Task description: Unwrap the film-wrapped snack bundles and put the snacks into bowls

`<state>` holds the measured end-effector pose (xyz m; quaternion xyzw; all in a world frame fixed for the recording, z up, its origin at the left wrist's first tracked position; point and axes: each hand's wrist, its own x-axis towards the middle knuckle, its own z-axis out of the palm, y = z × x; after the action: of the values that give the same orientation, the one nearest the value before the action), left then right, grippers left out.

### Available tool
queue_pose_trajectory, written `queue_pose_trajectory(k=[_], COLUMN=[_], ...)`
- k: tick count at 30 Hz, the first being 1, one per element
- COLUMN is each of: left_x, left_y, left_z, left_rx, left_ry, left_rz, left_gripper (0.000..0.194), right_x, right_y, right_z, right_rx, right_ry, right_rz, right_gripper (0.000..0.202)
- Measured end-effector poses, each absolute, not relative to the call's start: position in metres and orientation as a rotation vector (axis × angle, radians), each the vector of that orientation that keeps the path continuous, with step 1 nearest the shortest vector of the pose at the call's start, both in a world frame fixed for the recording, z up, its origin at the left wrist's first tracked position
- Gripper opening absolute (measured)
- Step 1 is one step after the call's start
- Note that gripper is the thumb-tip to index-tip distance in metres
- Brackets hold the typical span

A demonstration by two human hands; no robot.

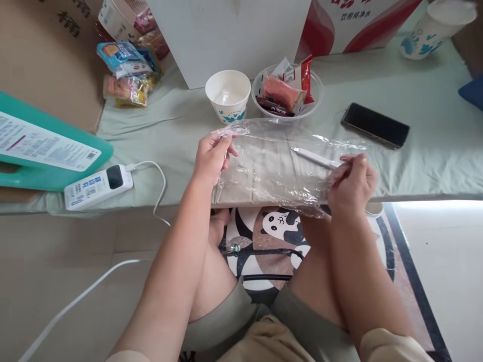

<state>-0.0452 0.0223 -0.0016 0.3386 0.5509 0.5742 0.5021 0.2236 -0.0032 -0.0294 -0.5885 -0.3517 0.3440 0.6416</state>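
Note:
A sheet of clear plastic film (264, 161), crinkled and shiny, stretches between my two hands above the table's front edge. My left hand (216, 153) pinches its left end, thumb against fingers. My right hand (350, 183), slightly blurred, is closed on the right end. A slim white stick-like tool with a pointed tip (315, 157) reaches leftward from beside my right fingers; whether they hold it or it lies under the film, I cannot tell. Just beyond the film stand a paper cup (228, 95) and a clear plastic bowl (319, 95) of wrapped snacks.
A black phone (375, 124) lies right of the film. On the left are a white power bank (98, 187) with a cable, a green jug (49, 146) and snack packets (126, 68). A white box (234, 35) stands behind; another paper cup (433, 30) is far right.

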Motion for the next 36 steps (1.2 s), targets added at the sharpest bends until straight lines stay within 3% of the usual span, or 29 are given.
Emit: queue_pose_trajectory(k=[7, 13, 19, 25, 30, 33, 36], left_x=[-0.045, -0.061, -0.069, -0.075, -0.079, -0.08, -0.076], left_y=[0.021, 0.017, 0.012, 0.008, 0.013, 0.017, 0.017], left_z=[-0.005, -0.008, -0.007, -0.003, -0.005, -0.01, -0.013], left_rx=[0.742, 0.875, 0.869, 0.895, 0.888, 0.794, 0.803], left_ry=[1.355, 1.257, 1.153, 1.008, 1.077, 1.179, 1.286], left_rz=[1.352, 1.333, 1.385, 1.334, 1.306, 1.307, 1.284], left_gripper=[0.016, 0.022, 0.015, 0.018, 0.016, 0.031, 0.021], right_x=[0.218, 0.206, 0.214, 0.234, 0.237, 0.235, 0.233], right_y=[-0.004, 0.002, 0.005, 0.012, 0.01, 0.009, 0.009], right_z=[-0.029, -0.035, -0.038, -0.046, -0.043, -0.037, -0.031], right_rx=[-1.404, -1.343, -0.971, -0.903, -0.934, -1.015, -1.113], right_ry=[-0.907, -0.985, -0.767, -0.642, -0.566, -0.435, -0.326], right_rz=[0.923, 0.836, 0.796, 0.922, 0.919, 0.943, 0.913], right_gripper=[0.012, 0.008, 0.025, 0.037, 0.024, 0.012, 0.009])
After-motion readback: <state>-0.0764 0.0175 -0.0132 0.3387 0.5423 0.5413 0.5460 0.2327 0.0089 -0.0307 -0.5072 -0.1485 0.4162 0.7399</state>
